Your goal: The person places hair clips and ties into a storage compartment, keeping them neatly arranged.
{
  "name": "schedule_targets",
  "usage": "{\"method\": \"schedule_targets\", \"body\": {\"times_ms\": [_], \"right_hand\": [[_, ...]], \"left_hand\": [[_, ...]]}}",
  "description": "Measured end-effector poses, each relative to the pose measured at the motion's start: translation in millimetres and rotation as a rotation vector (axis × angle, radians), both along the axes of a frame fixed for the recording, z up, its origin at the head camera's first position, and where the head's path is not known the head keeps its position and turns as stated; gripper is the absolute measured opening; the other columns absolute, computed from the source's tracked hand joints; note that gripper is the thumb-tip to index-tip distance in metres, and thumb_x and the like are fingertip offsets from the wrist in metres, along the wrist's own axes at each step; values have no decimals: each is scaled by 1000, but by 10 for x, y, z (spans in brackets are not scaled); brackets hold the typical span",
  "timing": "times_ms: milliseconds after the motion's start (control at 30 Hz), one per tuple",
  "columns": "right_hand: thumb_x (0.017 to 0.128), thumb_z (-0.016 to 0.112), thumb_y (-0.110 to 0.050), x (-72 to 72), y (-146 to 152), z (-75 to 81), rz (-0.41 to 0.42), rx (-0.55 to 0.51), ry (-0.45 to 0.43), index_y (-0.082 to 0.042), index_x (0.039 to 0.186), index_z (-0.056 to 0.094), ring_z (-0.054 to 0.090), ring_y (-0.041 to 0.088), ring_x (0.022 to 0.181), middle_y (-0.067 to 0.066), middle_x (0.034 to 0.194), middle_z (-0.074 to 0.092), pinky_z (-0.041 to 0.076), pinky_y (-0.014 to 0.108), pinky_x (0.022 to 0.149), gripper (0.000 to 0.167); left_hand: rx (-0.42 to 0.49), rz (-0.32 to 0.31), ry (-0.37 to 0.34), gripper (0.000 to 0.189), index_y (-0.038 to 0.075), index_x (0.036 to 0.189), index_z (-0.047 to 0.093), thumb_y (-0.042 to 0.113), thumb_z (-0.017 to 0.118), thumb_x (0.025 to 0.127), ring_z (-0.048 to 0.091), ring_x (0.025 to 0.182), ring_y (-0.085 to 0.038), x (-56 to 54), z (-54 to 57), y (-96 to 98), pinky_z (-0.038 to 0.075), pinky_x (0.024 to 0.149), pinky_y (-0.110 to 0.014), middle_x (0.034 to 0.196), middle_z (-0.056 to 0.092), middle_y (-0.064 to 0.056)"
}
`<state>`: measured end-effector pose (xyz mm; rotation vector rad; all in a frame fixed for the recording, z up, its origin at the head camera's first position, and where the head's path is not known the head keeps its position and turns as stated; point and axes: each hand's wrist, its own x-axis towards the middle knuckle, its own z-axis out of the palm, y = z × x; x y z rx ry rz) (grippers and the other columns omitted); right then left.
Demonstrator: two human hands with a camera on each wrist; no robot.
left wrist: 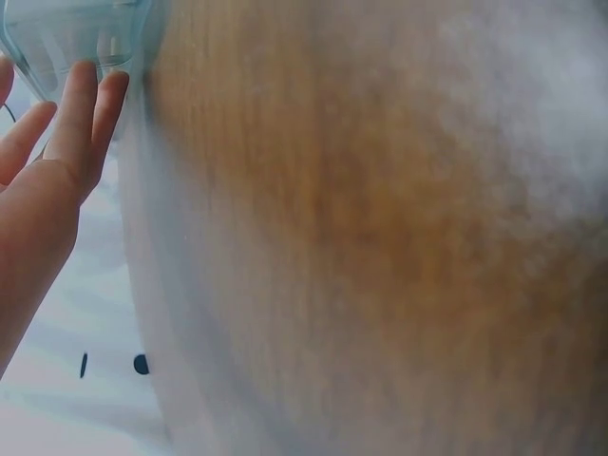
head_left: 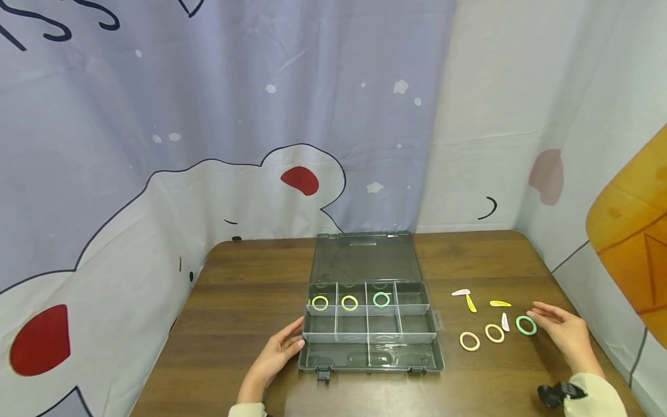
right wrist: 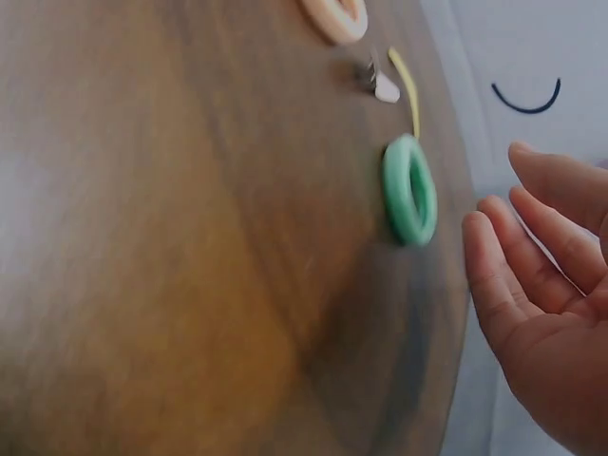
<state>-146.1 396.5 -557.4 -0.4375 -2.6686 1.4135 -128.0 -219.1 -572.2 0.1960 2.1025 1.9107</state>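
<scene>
A dark translucent compartment box [head_left: 341, 353] stands on the table with its lid [head_left: 366, 260] folded back. In its back row lie two yellow hair ties [head_left: 320, 303] and a green hair tie [head_left: 381, 299], each in its own cell. My left hand [head_left: 276, 353] rests its fingers against the box's left side; in the left wrist view its fingers [left wrist: 74, 123] are straight at the box's edge. To the right, my right hand [head_left: 568, 336] hovers with loosely bent fingers beside another green hair tie [right wrist: 408, 190]. The right wrist view shows a gap between them and nothing held.
Two cream hair ties [head_left: 469, 341] lie between the box and my right hand. Behind them are white snap clips [head_left: 505, 322] and yellow snap clips [head_left: 500, 303]. A printed curtain [head_left: 250, 202] hangs along the wooden table's [head_left: 234, 295] back and sides.
</scene>
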Motion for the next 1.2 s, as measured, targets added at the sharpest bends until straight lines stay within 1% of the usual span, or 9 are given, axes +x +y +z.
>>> {"method": "schedule_targets", "body": {"times_ms": [133,233,333,433,533,633,833,933,1200], "right_hand": [[86,68,-48,33,77,-61,37,10,-110,5,133,51,38,-20,82,-30,88,63,46,33,82,73],[85,69,-49,44,104,-96,69,13,-145,5,134,50,43,-14,86,-25,90,65,43,49,87,76],[85,71,-45,52,108,-113,109,6,-161,6,134,49,48,-11,84,-18,93,68,45,42,85,75],[83,74,-40,42,95,-110,143,13,-162,8,133,49,51,-12,79,-7,97,68,46,26,75,74],[81,77,-38,26,79,-96,159,46,-161,9,132,49,52,-8,77,4,101,67,45,18,66,75],[80,79,-37,19,67,-93,160,81,-151,10,129,51,52,-6,76,9,100,67,44,18,65,74],[79,80,-33,11,45,-128,151,125,-117,11,122,57,52,-3,74,6,93,67,44,19,63,66],[79,80,-33,2,30,-147,150,149,-94,11,119,58,52,-1,74,11,94,67,45,21,62,63],[78,82,-25,-13,-20,-150,115,187,-44,10,114,58,51,-3,71,17,93,68,46,25,63,55]], "left_hand": [[-14,0,5,59,-1,148,30,8,57,96,42,130,-41,4,-7,-8,42,101,-25,148,34,-27],[-25,-3,13,59,-1,148,30,8,56,97,42,130,-41,4,-8,-12,42,99,-23,148,35,-27],[-27,-6,20,59,-2,148,30,8,56,97,43,129,-42,2,-9,-10,43,99,-23,147,35,-28],[-30,-7,27,58,-2,148,30,8,56,97,43,129,-41,3,-1,-8,43,99,-23,147,35,-29],[-40,-13,44,59,-3,148,29,9,56,97,43,129,-42,3,-1,-12,43,99,-23,147,34,-30],[-44,-18,51,59,-3,148,29,10,56,98,43,128,-43,1,-4,-17,44,99,-25,146,34,-30],[-36,-9,24,61,-1,149,29,12,58,97,42,129,-42,6,0,-12,43,99,-23,147,35,-29],[-34,-1,14,60,-1,149,29,11,58,97,43,129,-42,11,10,-4,43,99,-22,147,35,-28],[-14,-6,9,60,-2,149,28,9,56,97,40,131,-42,9,14,1,43,101,-26,149,32,-28]]}}
